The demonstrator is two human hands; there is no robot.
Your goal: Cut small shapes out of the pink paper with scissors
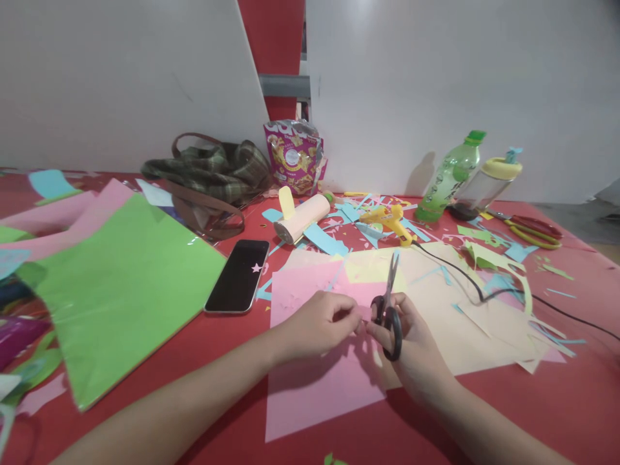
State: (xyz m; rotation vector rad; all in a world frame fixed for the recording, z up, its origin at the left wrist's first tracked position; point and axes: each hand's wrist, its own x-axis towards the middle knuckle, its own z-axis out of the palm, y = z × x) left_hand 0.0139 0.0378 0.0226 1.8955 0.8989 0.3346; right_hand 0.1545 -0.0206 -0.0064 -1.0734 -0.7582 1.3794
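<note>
My right hand [414, 345] is closed around the black handles of a pair of scissors [390, 290], whose blades point away from me. Its thumb and fingertips come up to a small piece of pink paper [364, 313]. My left hand [324, 323] pinches that piece from the other side, fingers closed. Both hands hover over a pink sheet [305, 400], which overlaps a cream sheet [465, 342]. Tiny pink scraps lie on the pink sheet. Left of it rests a phone [237, 276] with a pink star [256, 267] on its dark screen.
A yellow glue gun [387, 221] trails a black cord [484, 297] over the papers. Behind stand a paper-covered roll [305, 217], a snack bag [295, 158], a green bottle [450, 177] and a clear jar [489, 187]. Green sheets [130, 278] and a plaid bag [217, 169] lie left.
</note>
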